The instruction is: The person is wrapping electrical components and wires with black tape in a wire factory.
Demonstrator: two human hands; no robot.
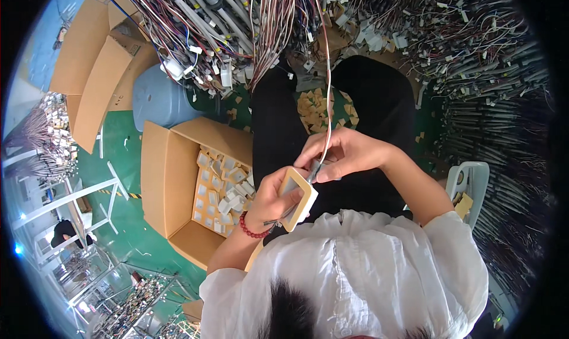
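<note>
My left hand (269, 201) grips a square white plastic housing (309, 199) with a tan rim, tilted on its side above my lap. The thumb reaches into its hollow face. At the housing's upper corner, my right hand (352, 152) is closed with its fingertips pinched round the end of a cable (328, 96). Red, white and dark wires run in this cable, up and away from me toward the hanging bundles. A short grey piece (314, 172) shows between the two hands where cable and housing meet; the fingers partly hide the joint.
An open cardboard box (157, 185) at my left holds many similar square housings (216, 191). Beyond it stand a blue stool (160, 96) and more cardboard (101, 72). Wire bundles (207, 18) hang ahead and at right (486, 102). Tan scraps (314, 110) lie between my knees. A white chair (477, 188) stands at right.
</note>
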